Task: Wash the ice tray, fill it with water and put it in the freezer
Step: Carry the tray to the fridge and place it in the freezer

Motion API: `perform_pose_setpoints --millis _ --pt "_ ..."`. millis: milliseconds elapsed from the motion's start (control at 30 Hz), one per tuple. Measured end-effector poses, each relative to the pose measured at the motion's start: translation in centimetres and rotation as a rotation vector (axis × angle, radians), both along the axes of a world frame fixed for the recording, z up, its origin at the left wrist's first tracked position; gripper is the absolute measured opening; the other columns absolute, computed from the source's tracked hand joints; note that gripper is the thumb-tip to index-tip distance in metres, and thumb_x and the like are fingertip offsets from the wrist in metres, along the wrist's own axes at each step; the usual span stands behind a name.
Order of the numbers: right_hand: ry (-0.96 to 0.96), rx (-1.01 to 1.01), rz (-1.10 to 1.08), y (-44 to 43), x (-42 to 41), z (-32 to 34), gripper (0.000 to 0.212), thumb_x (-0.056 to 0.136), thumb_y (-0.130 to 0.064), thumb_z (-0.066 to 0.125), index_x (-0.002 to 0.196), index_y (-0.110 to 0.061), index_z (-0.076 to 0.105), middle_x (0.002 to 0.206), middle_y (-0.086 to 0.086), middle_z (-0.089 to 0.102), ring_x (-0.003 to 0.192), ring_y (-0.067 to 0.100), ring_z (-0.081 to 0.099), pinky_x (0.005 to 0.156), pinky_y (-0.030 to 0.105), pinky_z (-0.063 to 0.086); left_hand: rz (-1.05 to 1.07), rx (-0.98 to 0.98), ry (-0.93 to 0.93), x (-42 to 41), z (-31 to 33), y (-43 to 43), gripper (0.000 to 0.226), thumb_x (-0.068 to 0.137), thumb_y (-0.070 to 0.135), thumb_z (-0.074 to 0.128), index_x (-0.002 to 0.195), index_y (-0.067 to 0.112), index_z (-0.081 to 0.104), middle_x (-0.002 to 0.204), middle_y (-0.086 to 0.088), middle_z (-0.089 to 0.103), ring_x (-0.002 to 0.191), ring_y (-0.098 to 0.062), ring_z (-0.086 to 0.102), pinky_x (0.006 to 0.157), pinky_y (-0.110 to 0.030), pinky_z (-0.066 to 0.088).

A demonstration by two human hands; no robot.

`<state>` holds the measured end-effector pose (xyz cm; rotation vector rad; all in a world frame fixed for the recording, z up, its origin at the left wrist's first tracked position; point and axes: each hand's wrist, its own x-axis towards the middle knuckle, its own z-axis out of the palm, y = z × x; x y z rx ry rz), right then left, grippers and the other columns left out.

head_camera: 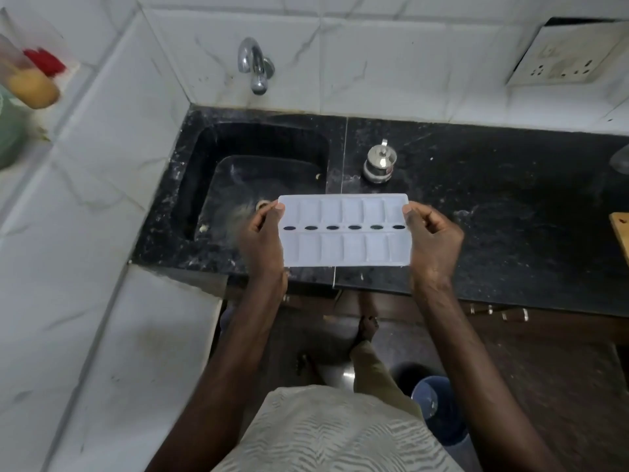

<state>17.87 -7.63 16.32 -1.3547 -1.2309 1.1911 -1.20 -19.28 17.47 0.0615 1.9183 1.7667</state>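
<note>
A pale translucent ice tray (343,248) with two rows of several compartments and a line of oval slots down its middle is held level above the front edge of the black counter. My left hand (262,238) grips its left end, thumb on top. My right hand (434,238) grips its right end the same way. The black stone sink (211,155) lies just left of and behind the tray. A chrome tap (254,64) sticks out of the tiled wall above the sink; no water runs from it.
A small steel lidded pot (379,163) stands on the black counter (510,206) behind the tray. A wall socket (565,59) sits at upper right, a wooden board edge (621,233) at far right. A blue bin (439,410) stands on the floor.
</note>
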Motion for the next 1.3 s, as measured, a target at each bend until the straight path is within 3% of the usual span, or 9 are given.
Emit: perform_pose_setpoints --millis 167,300,600,700,867,967,1167,1300 --pt "0.020 -0.009 -0.015 -2.7 0.7 0.0 0.017 0.091 -0.022 0.077 0.104 -0.012 0.082 0.096 -0.002 0.080 0.091 0.016 0.075 0.089 0.044 0.063 0.021 0.014 -0.011 0.9 0.5 -2.8 0.009 0.092 0.027 0.076 0.098 0.026 0.082 0.092 0.006 0.081 0.096 -0.022 0.076 0.089 -0.053 0.062" --pt "0.032 0.001 -0.018 -4.6 1.0 0.6 0.018 0.092 -0.017 0.076 0.108 -0.009 0.080 0.096 -0.003 0.080 0.090 0.011 0.075 0.086 0.032 0.062 0.035 0.012 -0.004 1.3 1.0 -4.4 0.007 0.090 0.026 0.077 0.090 0.030 0.083 0.088 0.005 0.080 0.096 -0.028 0.077 0.086 -0.055 0.063" --pt "0.051 0.020 0.016 -6.5 2.2 1.6 0.016 0.093 -0.012 0.074 0.108 -0.009 0.080 0.094 -0.005 0.079 0.087 0.007 0.073 0.078 0.022 0.058 0.049 0.012 0.019 2.6 1.4 -6.9 0.010 0.091 0.028 0.077 0.083 0.033 0.080 0.083 0.009 0.079 0.080 -0.013 0.075 0.066 -0.032 0.060" --pt "0.051 0.028 0.034 -7.5 2.9 1.7 0.015 0.093 -0.013 0.075 0.107 -0.011 0.081 0.095 -0.005 0.080 0.087 0.006 0.073 0.075 0.019 0.056 0.069 -0.001 0.016 3.5 1.4 -8.2 0.010 0.091 0.032 0.077 0.081 0.031 0.081 0.082 0.008 0.078 0.081 -0.018 0.075 0.071 -0.042 0.063" --pt "0.049 0.022 0.100 -8.9 3.9 1.6 0.018 0.093 -0.016 0.075 0.109 -0.010 0.081 0.099 -0.002 0.080 0.093 0.015 0.076 0.084 0.033 0.062 0.150 -0.008 0.016 5.4 1.5 -10.7 0.013 0.090 0.033 0.078 0.091 0.021 0.083 0.086 0.005 0.080 0.093 -0.028 0.077 0.081 -0.054 0.063" --pt "0.030 -0.005 0.156 -10.1 4.5 1.2 0.019 0.093 -0.019 0.075 0.109 -0.012 0.081 0.099 -0.002 0.081 0.094 0.017 0.076 0.086 0.038 0.063 0.220 -0.007 0.018 6.7 1.4 -12.9 0.007 0.090 0.029 0.079 0.087 0.024 0.082 0.087 0.004 0.080 0.094 -0.029 0.077 0.081 -0.053 0.064" --pt "0.032 -0.035 0.284 -14.0 5.5 0.5 0.020 0.094 -0.015 0.074 0.111 -0.008 0.080 0.100 -0.002 0.080 0.093 0.013 0.076 0.083 0.034 0.063 0.361 -0.021 0.043 9.9 0.4 -18.6 0.020 0.092 0.026 0.077 0.106 0.012 0.082 0.092 0.004 0.081 0.091 -0.021 0.077 0.082 -0.046 0.065" --pt "0.022 -0.062 0.369 -16.7 5.9 -0.2 0.021 0.093 -0.016 0.076 0.112 -0.007 0.080 0.101 -0.002 0.080 0.096 0.015 0.077 0.087 0.038 0.063 0.487 -0.012 0.043 12.3 -0.3 -22.8 0.013 0.092 0.022 0.076 0.100 0.016 0.084 0.092 0.006 0.081 0.092 -0.020 0.077 0.081 -0.040 0.064"
